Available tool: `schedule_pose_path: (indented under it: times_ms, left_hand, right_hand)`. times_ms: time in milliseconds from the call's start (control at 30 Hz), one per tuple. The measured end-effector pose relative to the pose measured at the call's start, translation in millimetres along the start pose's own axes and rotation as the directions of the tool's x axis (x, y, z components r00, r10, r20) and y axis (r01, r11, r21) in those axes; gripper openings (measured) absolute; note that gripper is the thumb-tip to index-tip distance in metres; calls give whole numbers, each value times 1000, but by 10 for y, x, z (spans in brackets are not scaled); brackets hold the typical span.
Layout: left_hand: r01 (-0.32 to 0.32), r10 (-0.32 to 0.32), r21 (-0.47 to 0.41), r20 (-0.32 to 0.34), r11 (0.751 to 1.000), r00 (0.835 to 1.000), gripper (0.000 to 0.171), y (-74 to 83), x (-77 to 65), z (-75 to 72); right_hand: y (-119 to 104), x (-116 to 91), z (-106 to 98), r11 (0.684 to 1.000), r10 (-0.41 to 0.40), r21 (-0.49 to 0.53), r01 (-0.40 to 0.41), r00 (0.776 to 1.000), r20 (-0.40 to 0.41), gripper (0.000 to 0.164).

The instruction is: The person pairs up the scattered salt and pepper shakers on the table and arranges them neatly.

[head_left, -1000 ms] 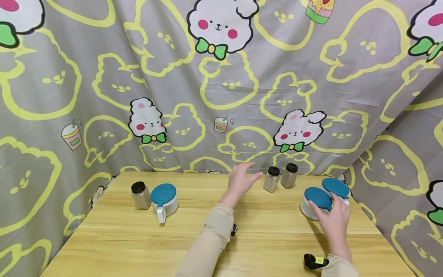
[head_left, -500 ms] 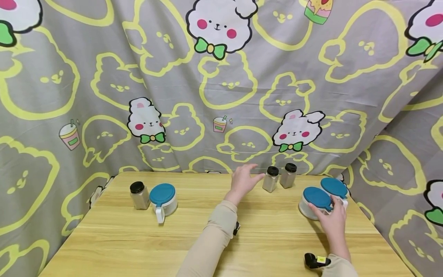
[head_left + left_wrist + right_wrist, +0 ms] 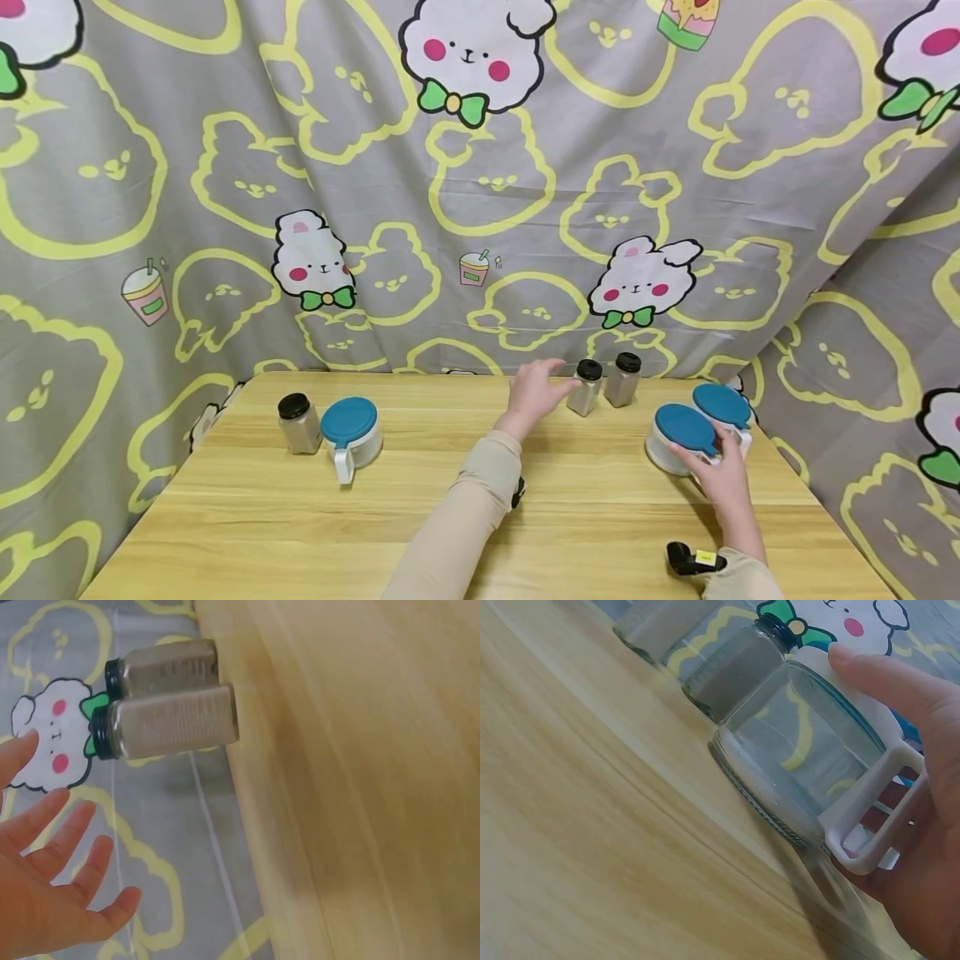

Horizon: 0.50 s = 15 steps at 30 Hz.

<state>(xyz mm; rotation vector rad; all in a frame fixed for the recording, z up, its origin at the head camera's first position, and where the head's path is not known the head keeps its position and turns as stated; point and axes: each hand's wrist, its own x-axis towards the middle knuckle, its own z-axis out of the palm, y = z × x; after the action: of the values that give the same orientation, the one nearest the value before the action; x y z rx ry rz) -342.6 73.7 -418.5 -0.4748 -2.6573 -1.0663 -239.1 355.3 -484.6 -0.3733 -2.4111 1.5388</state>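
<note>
My left hand (image 3: 536,390) reaches toward two black-capped glass spice shakers, thumb and fingers spread with nothing between them. Its fingertips come close to the nearer shaker (image 3: 584,388); the other shaker (image 3: 622,380) stands just to the right. In the left wrist view the spread hand (image 3: 56,892) is apart from both. My right hand (image 3: 726,479) is at the handle side of a glass seasoning jar (image 3: 660,450) with a blue lid. In the right wrist view the thumb lies at the lid edge and the white handle (image 3: 862,825) lies against the hand; the other fingers are mostly hidden.
A second blue-lidded jar (image 3: 722,404) stands right behind the first. On the left are another black-capped shaker (image 3: 302,433) and another blue-lidded jar (image 3: 365,448), handle toward me. A patterned curtain (image 3: 420,275) hangs behind and beside the wooden table (image 3: 315,542).
My left hand has moved slightly right, closer to the nearer shaker. The right hand stays at the seasoning jar, and the view has shifted a little.
</note>
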Motion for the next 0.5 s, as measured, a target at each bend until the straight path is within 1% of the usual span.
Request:
schedule_pose_path:
  times_ms: [200, 400, 500]
  left_hand:
    - [18, -18, 3, 24, 1000, 1000, 48, 27, 12, 85]
    - [24, -23, -10, 45, 1000, 999, 48, 47, 32, 160]
    - [17, -17, 13, 41, 1000, 999, 49, 60, 46, 202]
  right_hand:
    - [-15, 14, 9, 1000, 5, 25, -6, 1000, 30, 98]
    - [-28, 2, 25, 999, 20, 47, -20, 1000, 19, 99]
    - [-39, 2, 34, 998, 24, 51, -24, 1000, 11, 100]
